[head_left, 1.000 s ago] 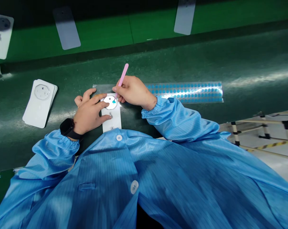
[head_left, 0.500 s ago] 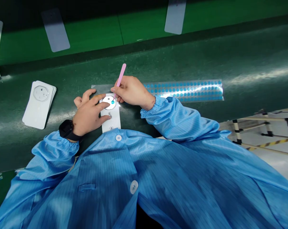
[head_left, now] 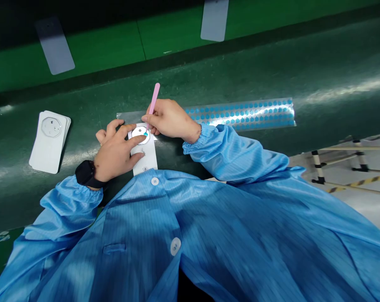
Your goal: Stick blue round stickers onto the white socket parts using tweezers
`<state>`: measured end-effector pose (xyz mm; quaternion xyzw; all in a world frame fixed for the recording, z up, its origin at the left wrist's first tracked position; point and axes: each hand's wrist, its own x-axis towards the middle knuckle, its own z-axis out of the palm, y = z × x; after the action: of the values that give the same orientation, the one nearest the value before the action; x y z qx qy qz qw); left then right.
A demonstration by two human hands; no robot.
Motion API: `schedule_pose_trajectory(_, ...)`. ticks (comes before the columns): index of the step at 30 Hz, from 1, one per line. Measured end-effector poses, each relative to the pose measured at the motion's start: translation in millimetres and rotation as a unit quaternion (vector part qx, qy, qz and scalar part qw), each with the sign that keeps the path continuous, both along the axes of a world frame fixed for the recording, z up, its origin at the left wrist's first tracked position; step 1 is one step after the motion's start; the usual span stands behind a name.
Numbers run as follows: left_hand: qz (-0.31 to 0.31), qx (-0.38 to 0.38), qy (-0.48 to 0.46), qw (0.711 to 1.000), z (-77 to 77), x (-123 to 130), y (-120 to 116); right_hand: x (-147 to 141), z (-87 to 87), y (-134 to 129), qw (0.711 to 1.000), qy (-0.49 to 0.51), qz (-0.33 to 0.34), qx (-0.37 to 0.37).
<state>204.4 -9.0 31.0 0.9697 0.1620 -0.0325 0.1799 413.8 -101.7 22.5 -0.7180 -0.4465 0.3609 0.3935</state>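
Over the paper strip (head_left: 148, 161), right hand (head_left: 169, 119): closed, thumb and fingers pinching pink tweezers (head_left: 153, 105), which tilt with their tips down on the white disc and their upper end rising clear of the hand.

Tweezer tips: a small blue dot (head_left: 145, 134) sits right at them, against the disc; cannot tell whether it is gripped or already laid down.

Left hand (head_left: 116, 153): open, fingers spread, pressing flat on the disc's edge and the strip, with a black smartwatch (head_left: 86, 174) on the wrist.

White disc (head_left: 138, 133): round, dark-ringed, lying on the strip between the two hands.

Paper strip: white, printed with small dark marks, flat on the counter (head_left: 271, 71), its near end at the coat front.

Right of the hands: a clear liner (head_left: 240, 114) carrying rows of blue dots, its bare end passing behind the strip.

Left of the hands: a stack of white cards (head_left: 48, 142), each with an octagonal outline, well apart from the left hand.

Sleeves: blue striped coat (head_left: 139, 222), gathered at elastic cuffs.

Farther out: pale cards (head_left: 214, 21) on a green panel, and a striped-leg frame (head_left: 317, 167) on the floor.
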Motion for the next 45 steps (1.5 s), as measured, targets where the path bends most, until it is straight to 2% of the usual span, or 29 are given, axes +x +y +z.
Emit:
schedule_pose_trajectory(12,0.0,-0.004,0.027,1.0,7.9,6.2,-4.9,-0.6,-1.1,-0.8,1.0,-0.012,-0.01,-0.005)
schedule_pose_trajectory(15,0.006,-0.002,0.022,1.0,7.6,7.8,-7.5,0.6,0.2,0.3,1.0,0.014,-0.026,-0.008)
schedule_pose_trajectory(18,0.01,0.0,0.021,1.0,7.2,9.0,-9.1,4.2,9.2,-1.9,0.998,0.011,-0.065,0.009)
schedule_pose_trajectory(21,0.015,0.004,0.024,1.0,8.0,10.4,-10.1,7.5,23.6,-11.4,0.991,-0.086,-0.095,0.044)
schedule_pose_trajectory(23,0.015,0.004,0.023,1.0,8.2,11.3,-10.7,6.8,29.4,-21.5,0.982,-0.17,-0.062,0.055)
schedule_pose_trajectory(25,0.015,0.002,0.018,1.0,7.5,11.7,-11.1,2.4,28.8,-32.5,0.968,-0.247,0.015,0.041)
schedule_pose_trajectory(28,0.018,-0.002,0.009,1.0,4.9,12.1,-10.8,-10.6,19.8,-46.7,0.932,-0.333,0.139,-0.02)
schedule_pose_trajectory(31,0.018,-0.009,0.008,1.0,2.4,12.7,-8.8,-24.8,13.3,-54.0,0.897,-0.38,0.209,-0.082)
schedule_pose_trajectory(36,0.014,-0.03,0.017,0.999,1.7,15.2,-2.7,-36.3,18.2,-53.7,0.872,-0.418,0.225,-0.121)
schedule_pose_trajectory(45,0.031,-0.028,0.058,0.997,11.3,26.6,-5.3,-34.7,24.6,-51.3,0.879,-0.399,0.216,-0.149)
